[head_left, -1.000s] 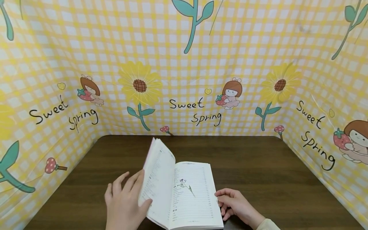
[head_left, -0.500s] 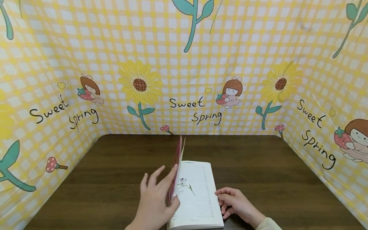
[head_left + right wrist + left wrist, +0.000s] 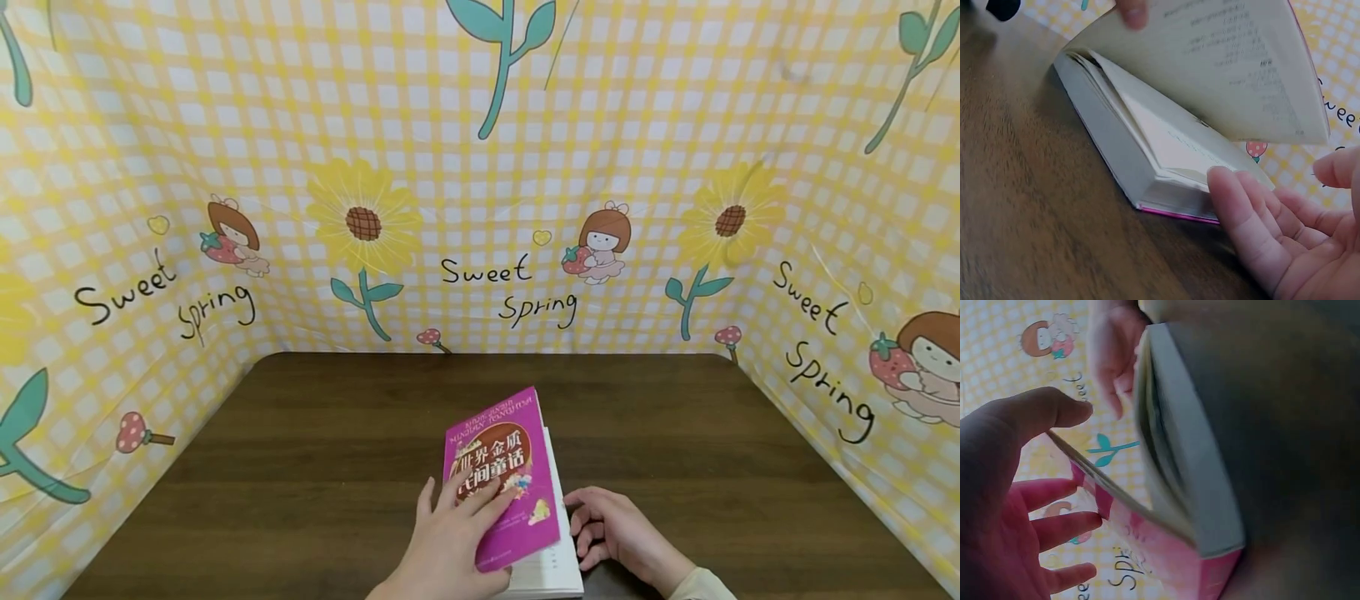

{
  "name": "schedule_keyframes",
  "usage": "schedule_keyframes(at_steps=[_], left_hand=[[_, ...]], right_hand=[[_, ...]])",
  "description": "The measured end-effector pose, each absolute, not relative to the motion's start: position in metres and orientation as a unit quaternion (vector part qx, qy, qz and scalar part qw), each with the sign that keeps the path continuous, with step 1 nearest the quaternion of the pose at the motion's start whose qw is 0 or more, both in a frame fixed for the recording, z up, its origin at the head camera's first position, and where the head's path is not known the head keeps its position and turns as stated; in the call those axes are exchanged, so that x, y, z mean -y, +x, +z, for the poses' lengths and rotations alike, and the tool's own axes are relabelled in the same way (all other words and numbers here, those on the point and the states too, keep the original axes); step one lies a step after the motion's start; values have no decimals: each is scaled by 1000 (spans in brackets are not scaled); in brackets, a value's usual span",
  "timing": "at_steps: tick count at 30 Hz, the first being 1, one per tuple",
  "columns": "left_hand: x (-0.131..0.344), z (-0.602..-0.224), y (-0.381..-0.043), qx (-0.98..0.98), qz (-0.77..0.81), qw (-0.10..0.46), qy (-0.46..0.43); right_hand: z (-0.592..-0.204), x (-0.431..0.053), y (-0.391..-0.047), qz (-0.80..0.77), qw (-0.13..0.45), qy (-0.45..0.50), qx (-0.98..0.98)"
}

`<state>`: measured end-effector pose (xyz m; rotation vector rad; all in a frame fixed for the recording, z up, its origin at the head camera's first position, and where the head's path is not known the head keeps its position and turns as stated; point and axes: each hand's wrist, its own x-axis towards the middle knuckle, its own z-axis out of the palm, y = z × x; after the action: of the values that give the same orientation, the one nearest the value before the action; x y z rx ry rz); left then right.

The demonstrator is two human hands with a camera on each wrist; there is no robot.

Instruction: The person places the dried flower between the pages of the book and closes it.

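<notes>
A thick book [image 3: 558, 567] with a magenta front cover [image 3: 534, 475] lies on the dark wooden table, spine to the left. Its cover, with some pages, leans over the remaining pages at an angle. My left hand [image 3: 450, 537] holds this raised part: the fingers spread across the outside while the thumb [image 3: 1072, 412] reaches over the lower edge to the inner side. Printed lines show on the inner page [image 3: 1229, 56] in the right wrist view. At the book's right edge rests my right hand [image 3: 618, 529], fingers loosely bent, fingertips at the page block, thumb apart.
The brown table [image 3: 360, 417] extends around the book. A yellow checked cloth [image 3: 480, 183] with sunflowers and "Sweet Spring" lettering surrounds it at the back and both sides. Part of a black object [image 3: 1004, 7] shows at the right wrist view's corner.
The raised cover and pages have swung from the left, past upright, over to the right, carried by my left hand. The open page is now mostly covered. My right hand has stayed beside the book.
</notes>
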<state>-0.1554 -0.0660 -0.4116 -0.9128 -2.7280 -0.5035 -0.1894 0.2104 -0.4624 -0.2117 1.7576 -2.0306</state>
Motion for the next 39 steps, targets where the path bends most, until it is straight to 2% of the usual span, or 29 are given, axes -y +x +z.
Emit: schedule_keyframes(at_steps=[6, 28, 31, 34, 36, 39], left_hand=[[61, -422, -159, 939, -139, 56, -310], [69, -425, -165, 933, -141, -43, -329], [78, -423, -164, 931, -153, -29, -330], [93, -421, -164, 936, -160, 15, -314], [104, -421, -165, 943, -157, 52, -288], [122, -420, -167, 955, -162, 79, -237]], right_hand=[[-461, -212, -191, -742, 232, -79, -623], [-464, -205, -188, -700, 184, -93, -684], [-464, -205, -188, -699, 185, -95, -684], [-463, -206, -188, -701, 189, -96, -681], [-462, -206, -186, -700, 188, -102, -681], [-459, -206, -184, -689, 162, -132, -694]])
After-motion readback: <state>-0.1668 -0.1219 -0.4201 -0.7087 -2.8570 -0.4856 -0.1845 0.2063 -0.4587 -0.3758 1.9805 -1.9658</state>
